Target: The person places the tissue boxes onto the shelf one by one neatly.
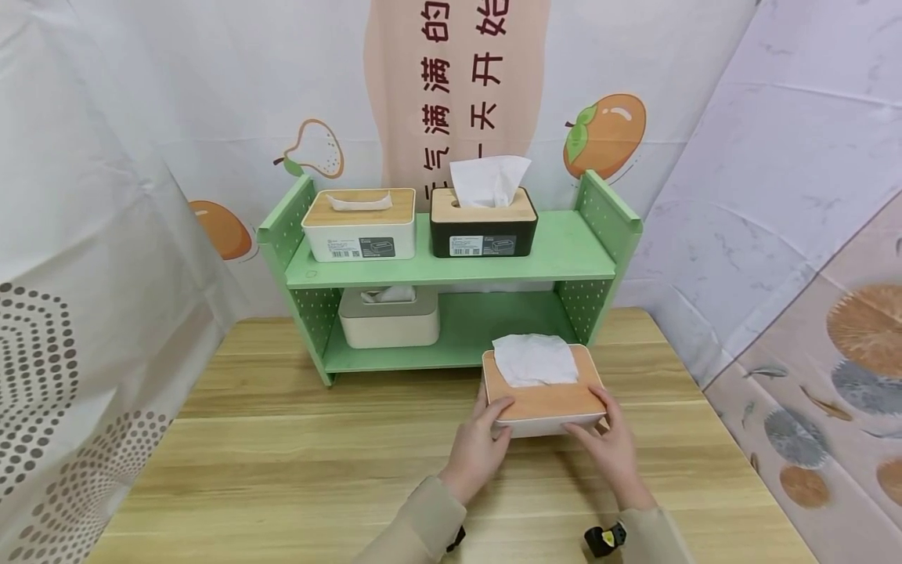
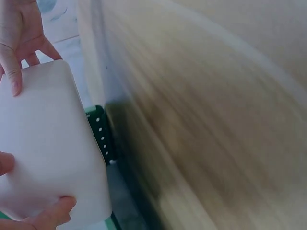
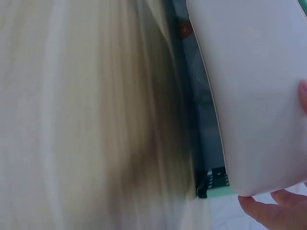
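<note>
A white tissue box (image 1: 543, 399) with an orange-brown lid and a tissue sticking out is held in front of the right half of the green shelf (image 1: 451, 270). My left hand (image 1: 479, 446) grips its left end and near side. At its right end my right hand (image 1: 607, 446) holds the other near corner, thumb on the front. In the left wrist view the pale side of the tissue box (image 2: 48, 139) appears with fingers of both hands on it. The right wrist view shows the same tissue box (image 3: 259, 96) above the wooden table, with fingertips (image 3: 261, 208) at its end.
On the upper shelf stand a white tissue box (image 1: 362, 239) with a wooden lid and a black tissue box (image 1: 482, 235). A cream tissue box (image 1: 387, 325) with a grey lid sits on the lower shelf's left side. Wooden table (image 1: 317, 454) lies below; printed curtains hang around.
</note>
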Motion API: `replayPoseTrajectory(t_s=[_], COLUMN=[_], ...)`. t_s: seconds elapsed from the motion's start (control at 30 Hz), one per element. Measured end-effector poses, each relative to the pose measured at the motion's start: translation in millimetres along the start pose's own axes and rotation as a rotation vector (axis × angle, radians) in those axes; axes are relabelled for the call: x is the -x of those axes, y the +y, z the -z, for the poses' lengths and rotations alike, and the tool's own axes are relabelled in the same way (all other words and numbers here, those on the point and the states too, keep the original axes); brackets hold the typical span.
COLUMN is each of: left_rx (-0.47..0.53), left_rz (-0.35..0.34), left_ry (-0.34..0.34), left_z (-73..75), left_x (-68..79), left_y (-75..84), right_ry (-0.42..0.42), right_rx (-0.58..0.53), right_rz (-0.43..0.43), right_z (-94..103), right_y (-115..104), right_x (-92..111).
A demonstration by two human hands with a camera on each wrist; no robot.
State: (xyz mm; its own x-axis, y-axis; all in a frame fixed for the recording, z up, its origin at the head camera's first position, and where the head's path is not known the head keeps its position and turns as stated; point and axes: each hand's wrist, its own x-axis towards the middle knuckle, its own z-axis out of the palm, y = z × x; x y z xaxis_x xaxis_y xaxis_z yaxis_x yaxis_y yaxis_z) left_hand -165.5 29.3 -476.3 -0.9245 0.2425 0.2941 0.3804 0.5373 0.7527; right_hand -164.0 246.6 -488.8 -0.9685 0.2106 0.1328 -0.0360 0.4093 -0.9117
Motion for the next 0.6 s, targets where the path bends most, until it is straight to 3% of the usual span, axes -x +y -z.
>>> replayPoseTrajectory(t_s=[0.6], left_rx=[-0.016], left_rz=[-0.019], left_ry=[0.096], left_z=[32.6], left_x=[-21.7], left_y=[-12.8], right_ry=[0.036], right_rx=[-0.043], right_rz=[0.120], right_z=[-25.8], right_y=[-24], right_x=[-21])
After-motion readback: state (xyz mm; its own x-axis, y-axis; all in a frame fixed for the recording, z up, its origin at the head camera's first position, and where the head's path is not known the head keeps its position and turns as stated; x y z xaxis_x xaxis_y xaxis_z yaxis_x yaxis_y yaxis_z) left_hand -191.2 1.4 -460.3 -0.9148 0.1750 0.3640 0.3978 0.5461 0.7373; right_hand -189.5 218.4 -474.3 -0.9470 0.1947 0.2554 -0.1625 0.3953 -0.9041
